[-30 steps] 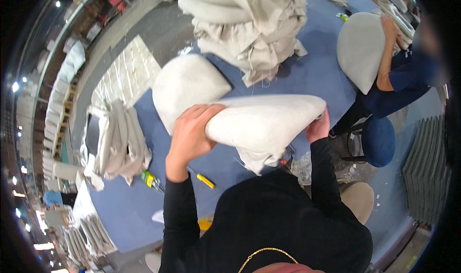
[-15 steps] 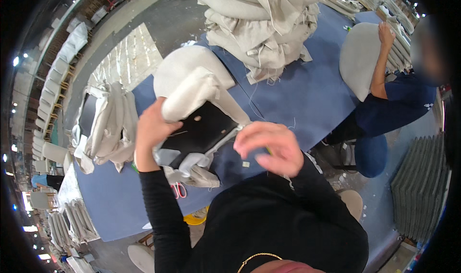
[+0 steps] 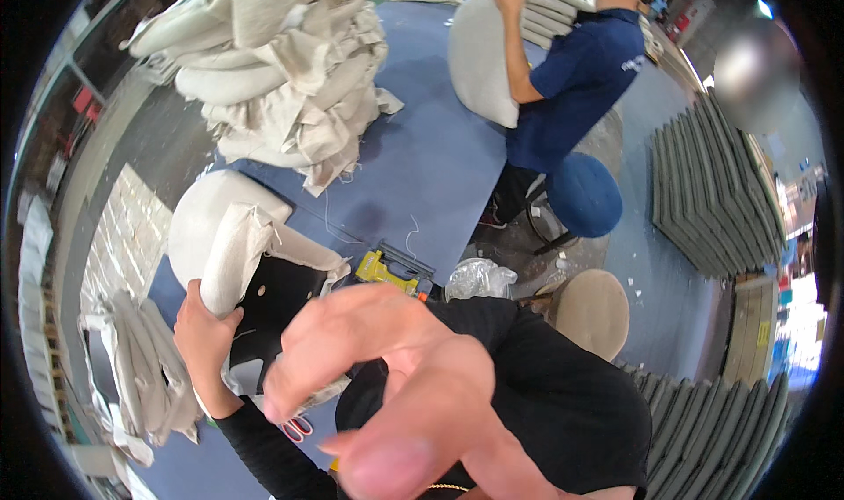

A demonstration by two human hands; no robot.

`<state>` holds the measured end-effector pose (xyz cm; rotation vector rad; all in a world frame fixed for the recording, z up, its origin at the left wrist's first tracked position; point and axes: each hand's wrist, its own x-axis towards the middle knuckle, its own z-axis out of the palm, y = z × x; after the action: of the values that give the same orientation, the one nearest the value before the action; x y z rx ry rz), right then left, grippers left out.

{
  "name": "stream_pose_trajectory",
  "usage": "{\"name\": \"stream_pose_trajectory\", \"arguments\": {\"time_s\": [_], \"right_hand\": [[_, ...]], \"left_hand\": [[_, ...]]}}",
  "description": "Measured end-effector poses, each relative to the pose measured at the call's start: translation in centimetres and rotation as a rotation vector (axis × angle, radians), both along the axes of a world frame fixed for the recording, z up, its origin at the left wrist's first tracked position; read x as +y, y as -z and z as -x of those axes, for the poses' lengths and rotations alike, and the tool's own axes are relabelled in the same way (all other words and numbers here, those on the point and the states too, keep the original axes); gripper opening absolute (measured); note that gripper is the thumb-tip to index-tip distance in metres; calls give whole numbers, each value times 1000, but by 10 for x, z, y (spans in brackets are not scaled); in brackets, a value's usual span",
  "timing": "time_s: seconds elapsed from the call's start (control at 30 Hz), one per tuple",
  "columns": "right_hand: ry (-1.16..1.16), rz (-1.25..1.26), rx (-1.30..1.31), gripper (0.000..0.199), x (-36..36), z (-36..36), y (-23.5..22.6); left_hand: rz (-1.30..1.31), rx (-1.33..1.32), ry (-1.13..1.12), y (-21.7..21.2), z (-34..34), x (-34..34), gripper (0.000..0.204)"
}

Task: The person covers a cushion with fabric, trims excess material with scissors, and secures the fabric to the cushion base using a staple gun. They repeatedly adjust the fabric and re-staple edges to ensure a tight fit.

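Note:
My left hand is closed round the rolled beige edge of an upholstered chair piece, whose fabric frames a black board. Raised close in front of me, my right hand looks large, with its bent fingers and thumb apart and nothing seen between them. It hides part of the chair piece and the table. Just beyond it, a yellow staple gun lies near the table edge. Scissors with red handles rest below the chair piece.
A tall pile of beige covered cushions stands on the blue table. At the far right side, a person in navy holds a beige pad. Nearby are a blue stool, a beige stool and stacked grey panels.
My view has swung right, bringing the staple gun and stools into sight. My right hand has left the chair piece's edge and risen toward me. My left hand stays on the chair piece.

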<state>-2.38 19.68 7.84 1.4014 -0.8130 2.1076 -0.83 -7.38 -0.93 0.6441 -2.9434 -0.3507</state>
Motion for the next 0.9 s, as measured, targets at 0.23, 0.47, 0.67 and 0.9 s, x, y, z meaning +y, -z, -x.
{"name": "stream_pose_trajectory", "arguments": {"time_s": [0.23,0.47,0.67,0.9], "right_hand": [[137,-81,-322,31,33,-35,-7],[-74,281,109,26,30,-21,9],[-225,346,281,54,22,10,0],[-61,399,265,60,24,1,11]], "left_hand": [[23,-5,83,1,-8,4,72],[-123,104,335,-12,-5,24,80],[-193,125,433,-17,0,38,89],[-167,90,379,-16,1,41,93]]}}
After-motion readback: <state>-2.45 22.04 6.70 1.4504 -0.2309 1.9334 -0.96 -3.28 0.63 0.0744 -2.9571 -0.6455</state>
